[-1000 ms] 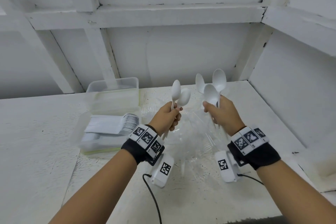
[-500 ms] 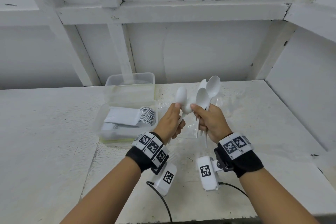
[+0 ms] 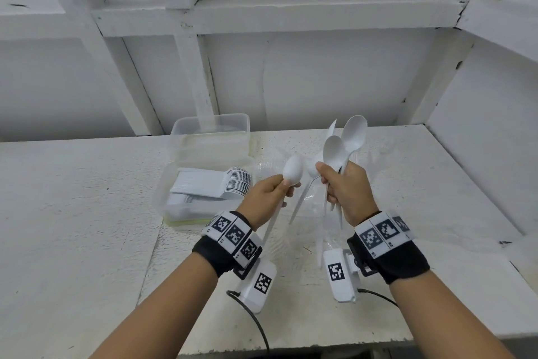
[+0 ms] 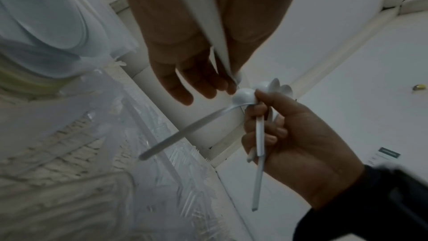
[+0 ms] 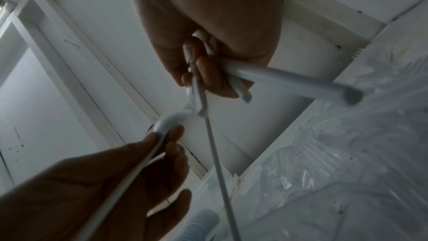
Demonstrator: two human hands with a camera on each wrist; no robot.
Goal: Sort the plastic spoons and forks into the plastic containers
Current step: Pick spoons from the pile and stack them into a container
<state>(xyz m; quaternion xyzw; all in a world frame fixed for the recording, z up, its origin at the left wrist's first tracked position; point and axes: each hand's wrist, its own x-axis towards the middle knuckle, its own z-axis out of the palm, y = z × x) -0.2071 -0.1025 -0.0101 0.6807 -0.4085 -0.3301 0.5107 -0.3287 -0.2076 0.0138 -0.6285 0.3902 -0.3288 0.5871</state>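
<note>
Change: the hands have drawn closer together since a second ago.
Containers (image 3: 209, 137): left on the table (image 3: 72, 213); the nearer one holds stacked white cutlery.
Left hand (image 3: 266, 198): pinches one spoon (image 3: 292, 170), bowl up.
Right hand (image 3: 346, 191): grips a bundle of spoons (image 3: 345, 143).
Left wrist view only: one spoon (image 4: 192, 127) hangs sideways from the right fist.

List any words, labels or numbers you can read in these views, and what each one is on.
No readable words or numbers.
Wristbands: black-and-white square code markers; tiny characters beside them too small to read.
Wrist camera housings: one code marker each, no text.
Dark label in the left wrist view: blurred, unreadable.
</note>
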